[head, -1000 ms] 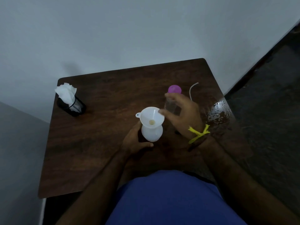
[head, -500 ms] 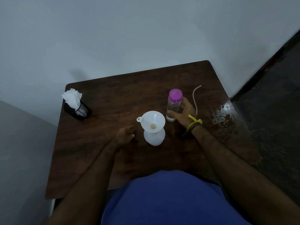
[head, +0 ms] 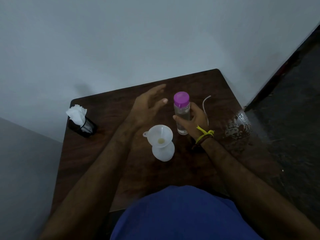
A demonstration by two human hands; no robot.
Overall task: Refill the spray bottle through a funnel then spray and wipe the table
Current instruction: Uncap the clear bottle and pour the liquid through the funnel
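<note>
Your right hand [head: 194, 118] is gripping the pink-capped bottle [head: 181, 115] upright, just right of the funnel [head: 160, 135]. Your left hand [head: 147, 106] is hovering open, holding nothing, over the desk [head: 103, 153].

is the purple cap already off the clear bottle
No, the purple cap sits on top of the clear bottle, which the right hand grips.
</note>
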